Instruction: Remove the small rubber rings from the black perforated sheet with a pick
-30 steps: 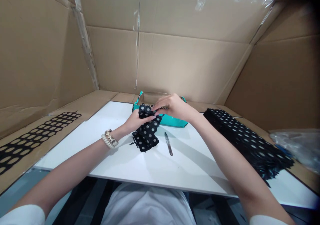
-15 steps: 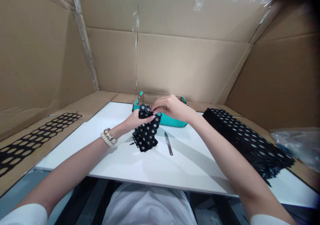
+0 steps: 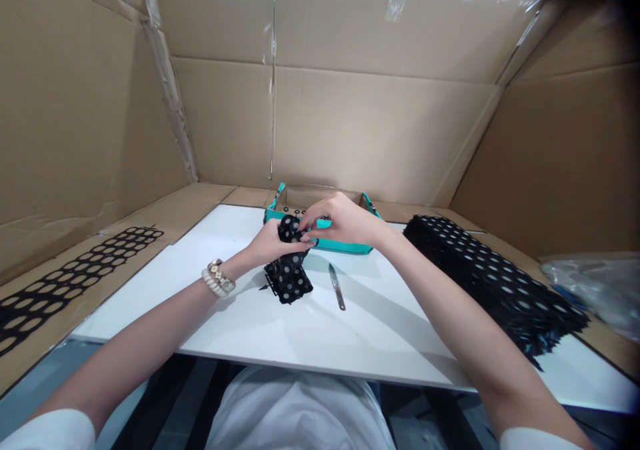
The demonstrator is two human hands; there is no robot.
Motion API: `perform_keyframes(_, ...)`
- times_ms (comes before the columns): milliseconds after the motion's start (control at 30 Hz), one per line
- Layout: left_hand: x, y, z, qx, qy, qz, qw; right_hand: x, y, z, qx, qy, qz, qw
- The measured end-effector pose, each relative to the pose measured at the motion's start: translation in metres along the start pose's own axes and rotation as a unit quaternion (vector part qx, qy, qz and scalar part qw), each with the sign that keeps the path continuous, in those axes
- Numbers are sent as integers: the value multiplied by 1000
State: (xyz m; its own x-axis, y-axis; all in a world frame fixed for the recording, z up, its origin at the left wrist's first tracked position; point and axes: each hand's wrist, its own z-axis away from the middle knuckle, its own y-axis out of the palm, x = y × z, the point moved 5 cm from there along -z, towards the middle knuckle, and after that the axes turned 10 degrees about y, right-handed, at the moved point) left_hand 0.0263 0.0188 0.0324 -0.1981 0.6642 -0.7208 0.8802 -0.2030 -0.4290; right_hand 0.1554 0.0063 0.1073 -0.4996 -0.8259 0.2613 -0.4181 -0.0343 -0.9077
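Note:
A black sheet with a pattern of pale round dots (image 3: 290,280) hangs bunched from my hands, its lower end down at the white table. My left hand (image 3: 267,242) grips the upper part, thumb across the front. Bent over the same sheet from the right, my right hand (image 3: 340,222) pinches its edge with the fingertips; exactly what lies between them is too small to make out. Below my right hand a small pointed metal blade (image 3: 337,287) lies on the table. Behind both hands stands a teal box (image 3: 345,239), open at the top, partly hidden by them.
To the right is a thick stack of black dotted sheets (image 3: 480,270), with a clear plastic bag (image 3: 595,290) beyond it. A black strip with large round holes (image 3: 85,270) lies at the left on cardboard. Cardboard walls (image 3: 375,117) enclose the white table (image 3: 310,337).
The dotted sheet's upper part has folded down and narrowed in my left hand. My right fingers have shifted slightly on it. The box's inside shows more. The blade has not moved.

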Motion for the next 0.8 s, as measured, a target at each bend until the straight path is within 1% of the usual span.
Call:
perform_keyframes(100,-1,1,0,17,24,-25,999,1,5,1,28,7,6,1000)
perform_keyframes(167,-2,2,0,24,33,-16,999,4,8,1,35,0,24,999)
perform_keyframes(267,-1,5,0,49,22,5,999,10,11,1,30,-12,50,998)
perform_keyframes(333,-2,7,0,68,16,16,997,12,13,-1,29,-7,57,998)
perform_keyframes(400,-2,6,-1,64,14,33,997,10,14,-4,18,2,46,999)
perform_keyframes(433,-2,5,-1,50,12,42,998,7,14,-6,0,7,31,1000)
perform_keyframes(500,-1,0,-3,12,1,54,998,-3,11,-10,-59,18,-17,998)
perform_keyframes(600,-1,-7,-5,-33,-8,53,998,-21,10,-14,-155,42,-97,982)
perform_keyframes(700,-2,-10,-6,-49,-2,58,997,-34,18,-17,-209,61,-176,960)
perform_keyframes(800,-5,-11,-7,-61,13,61,996,-43,30,-21,-246,99,-264,927)
